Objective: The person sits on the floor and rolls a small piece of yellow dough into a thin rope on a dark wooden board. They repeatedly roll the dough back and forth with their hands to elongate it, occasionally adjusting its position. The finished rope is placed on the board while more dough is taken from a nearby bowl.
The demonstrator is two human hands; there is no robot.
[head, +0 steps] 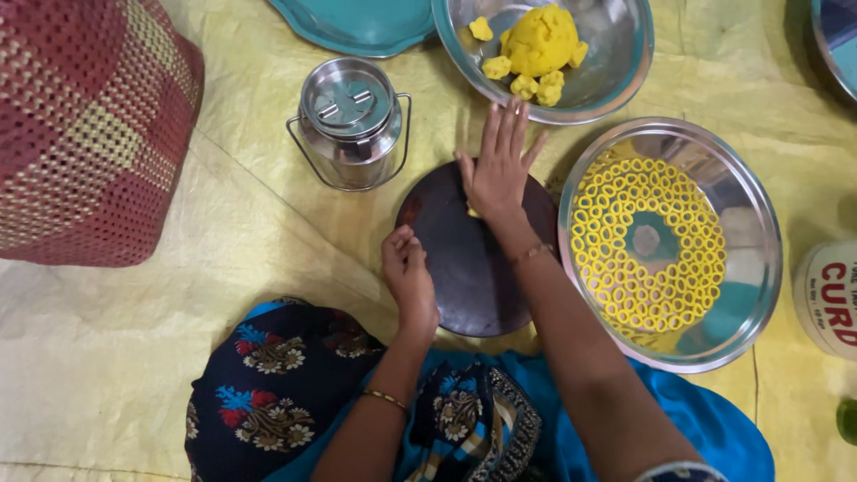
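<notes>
Though half-hidden, dough [471,211] under right hand [500,170]

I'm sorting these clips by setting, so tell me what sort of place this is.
Probably a home floor set up for making snacks: a yellow sheet covers the ground, a steel bowl holds yellow dough, and a steel plate carries rows of dough rings.

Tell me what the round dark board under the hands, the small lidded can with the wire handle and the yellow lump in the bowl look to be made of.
The round dark board looks like wood with a smooth, dull brown finish, though stone is possible. The small lidded can seems polished steel: bright, mirror-like reflections. The yellow lump looks like soft dough, matte and torn into pieces. The right hand presses flat on the board; the left hand rests on its edge.
</notes>
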